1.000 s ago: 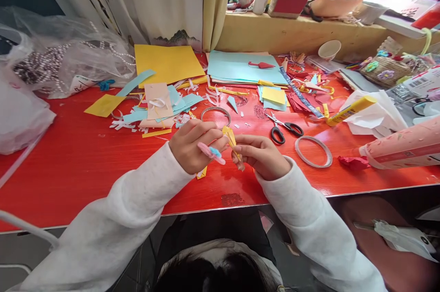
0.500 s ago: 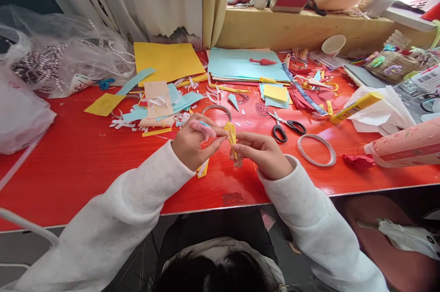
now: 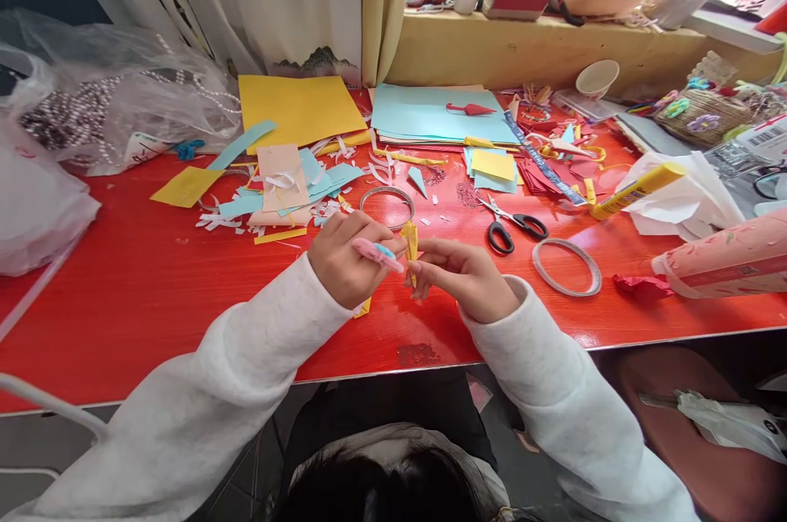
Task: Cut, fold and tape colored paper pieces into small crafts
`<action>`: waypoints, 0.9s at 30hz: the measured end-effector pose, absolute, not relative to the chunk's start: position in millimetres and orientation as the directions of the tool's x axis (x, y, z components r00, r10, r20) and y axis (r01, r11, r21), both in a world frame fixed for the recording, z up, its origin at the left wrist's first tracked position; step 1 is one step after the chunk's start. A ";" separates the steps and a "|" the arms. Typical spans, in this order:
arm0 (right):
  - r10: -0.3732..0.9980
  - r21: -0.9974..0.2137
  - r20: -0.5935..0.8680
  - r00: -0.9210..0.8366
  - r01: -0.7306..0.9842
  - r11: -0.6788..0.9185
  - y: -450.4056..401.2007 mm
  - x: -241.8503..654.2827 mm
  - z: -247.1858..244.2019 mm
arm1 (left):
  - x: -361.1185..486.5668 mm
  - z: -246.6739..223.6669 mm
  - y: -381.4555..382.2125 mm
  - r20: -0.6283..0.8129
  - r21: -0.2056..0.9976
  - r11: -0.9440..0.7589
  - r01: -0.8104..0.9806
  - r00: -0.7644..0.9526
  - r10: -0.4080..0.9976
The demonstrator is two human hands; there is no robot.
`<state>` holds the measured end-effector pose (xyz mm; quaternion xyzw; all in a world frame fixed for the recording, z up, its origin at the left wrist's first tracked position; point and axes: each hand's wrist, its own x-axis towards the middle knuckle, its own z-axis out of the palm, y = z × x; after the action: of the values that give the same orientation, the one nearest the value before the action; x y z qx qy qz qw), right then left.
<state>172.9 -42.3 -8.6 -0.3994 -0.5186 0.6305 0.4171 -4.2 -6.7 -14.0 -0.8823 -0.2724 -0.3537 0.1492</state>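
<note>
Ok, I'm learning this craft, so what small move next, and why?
Probably a light press on the yellow paper near its wider upper end: the right hand holds it lower down, and the left hand is beside that end.

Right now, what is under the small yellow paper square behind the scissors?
Light blue paper sticks out from under the yellow square; anything it fully covers can't be seen.
</note>
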 end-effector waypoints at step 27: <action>0.941 -0.996 -0.036 -0.335 -0.065 -0.061 -43.3 174.5 -8.7 | 1.6 -14.0 -8.6 0.782 0.012 -0.817 0.577 0.504 0.367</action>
<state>174.5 -43.3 -8.7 -0.4011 -0.5460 0.6080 0.4140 1.6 -8.6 -14.0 -0.8580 -0.2750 -0.4152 0.1261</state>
